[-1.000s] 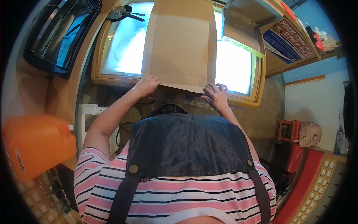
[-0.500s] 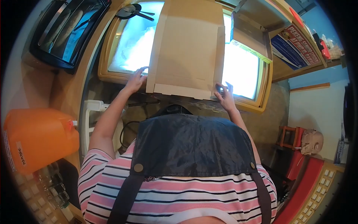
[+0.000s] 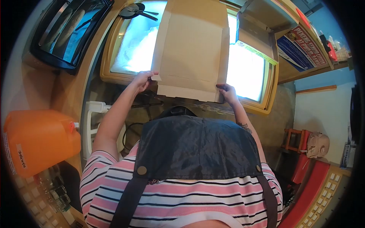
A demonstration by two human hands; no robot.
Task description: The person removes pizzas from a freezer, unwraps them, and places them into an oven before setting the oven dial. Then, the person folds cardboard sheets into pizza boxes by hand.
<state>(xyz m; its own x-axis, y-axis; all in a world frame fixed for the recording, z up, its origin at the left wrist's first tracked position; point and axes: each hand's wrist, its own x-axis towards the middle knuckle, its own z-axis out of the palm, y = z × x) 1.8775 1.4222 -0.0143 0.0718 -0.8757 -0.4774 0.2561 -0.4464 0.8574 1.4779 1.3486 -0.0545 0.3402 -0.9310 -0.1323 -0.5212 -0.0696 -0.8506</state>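
A flat, opened cardboard box (image 3: 192,49) lies in front of me with its plain brown inside up and its side edges folded upward. My left hand (image 3: 143,81) pinches the small flap at the box's near left corner, and that flap bends inward between thumb and fingers. At the near right corner, my right hand (image 3: 228,93) has its fingers closed on the edge of the box's right side flap. Underneath the box is a brightly lit, glass-topped table or case (image 3: 249,74) with a wooden frame.
A dark plate with a fork (image 3: 132,10) rests at the far left of the lit top. Another open box (image 3: 256,36) stands to the right, beside a printed sign (image 3: 304,47). An oven (image 3: 66,34) and an orange jerrycan (image 3: 42,142) are on the left.
Both hands have closed on the box's near corners, where before their fingers were apart. The left corner flap has been bent inward.
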